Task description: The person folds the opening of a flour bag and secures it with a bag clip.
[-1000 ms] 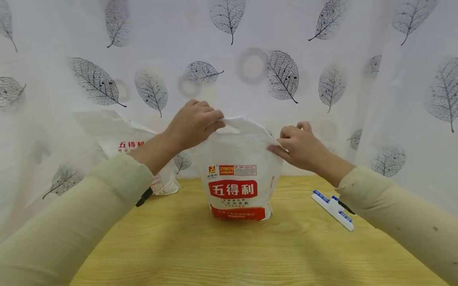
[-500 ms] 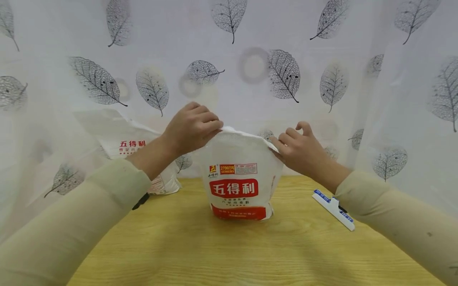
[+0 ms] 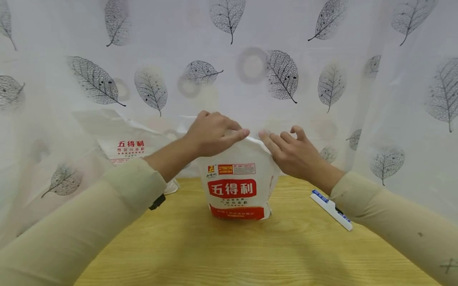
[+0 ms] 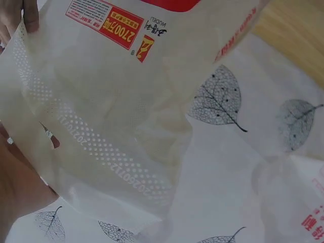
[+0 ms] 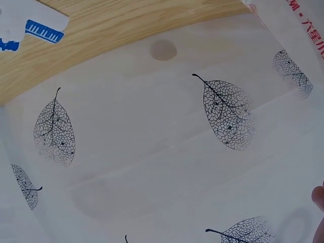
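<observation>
A white woven flour bag with red print stands upright on the wooden table. My left hand is at its top edge, left of the middle, thumb pointing right along the rim; most of its fingers are hidden. In the left wrist view, the bag's face covers part of that hand, and skin shows through a slit in the bag. My right hand pinches the top right edge, its index finger stretched towards the left thumb. Only fingertips of a hand show in the right wrist view.
A second white flour bag leans at the back left, partly behind my left forearm. On the right lies a white and blue sealing clip, partly under my right sleeve. A leaf-patterned curtain hangs behind the table.
My left hand has slid right and down along the bag's top edge, leaving the left corner standing out behind it. The right hand has shifted slightly left, closing the gap between them.
</observation>
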The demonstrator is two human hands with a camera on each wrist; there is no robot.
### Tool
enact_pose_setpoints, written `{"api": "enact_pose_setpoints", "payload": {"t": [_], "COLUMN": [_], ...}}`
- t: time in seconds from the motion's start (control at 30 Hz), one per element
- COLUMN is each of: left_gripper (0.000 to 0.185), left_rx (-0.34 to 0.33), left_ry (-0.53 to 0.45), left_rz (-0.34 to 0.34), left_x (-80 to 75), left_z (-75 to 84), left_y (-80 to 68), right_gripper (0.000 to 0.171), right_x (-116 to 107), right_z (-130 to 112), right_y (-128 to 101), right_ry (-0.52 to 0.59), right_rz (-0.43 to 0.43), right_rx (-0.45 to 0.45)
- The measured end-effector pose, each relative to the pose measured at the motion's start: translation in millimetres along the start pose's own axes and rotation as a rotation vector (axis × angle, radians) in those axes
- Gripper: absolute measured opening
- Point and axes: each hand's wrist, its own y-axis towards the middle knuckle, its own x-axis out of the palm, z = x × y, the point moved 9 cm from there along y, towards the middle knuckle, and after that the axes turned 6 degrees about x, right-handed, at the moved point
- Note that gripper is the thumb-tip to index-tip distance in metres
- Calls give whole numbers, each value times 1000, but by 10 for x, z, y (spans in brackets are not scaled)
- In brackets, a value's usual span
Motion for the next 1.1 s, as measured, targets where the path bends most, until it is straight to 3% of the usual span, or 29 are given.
{"api": "enact_pose_setpoints", "payload": {"t": [0.13, 0.23, 0.37, 0.5, 0.6, 0.83, 1.0, 1.1], "left_gripper": [48, 46, 46, 37, 32, 37, 38, 45], "left_rx": [-45, -47, -30, -17, -5, -51, -99, -153], "left_ry": [36, 113, 219, 245, 243, 204, 144, 105], "left_rz": [-59, -80, -83, -41, 8, 110, 146, 167], "left_x": [55, 81, 114, 105, 67, -58, -96, -112], "left_z": [-17, -40, -55, -54, -63, -218, -347, -453], "left_y": [-1, -25, -56, -81, -95, -146, -168, -181], "right_gripper": [60, 67, 51, 30, 28, 32, 55, 63], "right_x": [18, 18, 41, 124, 165, 127, 81, 79], "right_z": [22, 71, 163, 192, 203, 208, 179, 174], "right_y": [-12, 8, 46, 44, 18, 20, 40, 33], "right_ry": [59, 190, 368, 378, 341, 325, 292, 264], "right_rz": [-46, -80, -134, -227, -262, -159, -55, -35], "right_rx": [32, 105, 254, 327, 322, 238, 181, 171]}}
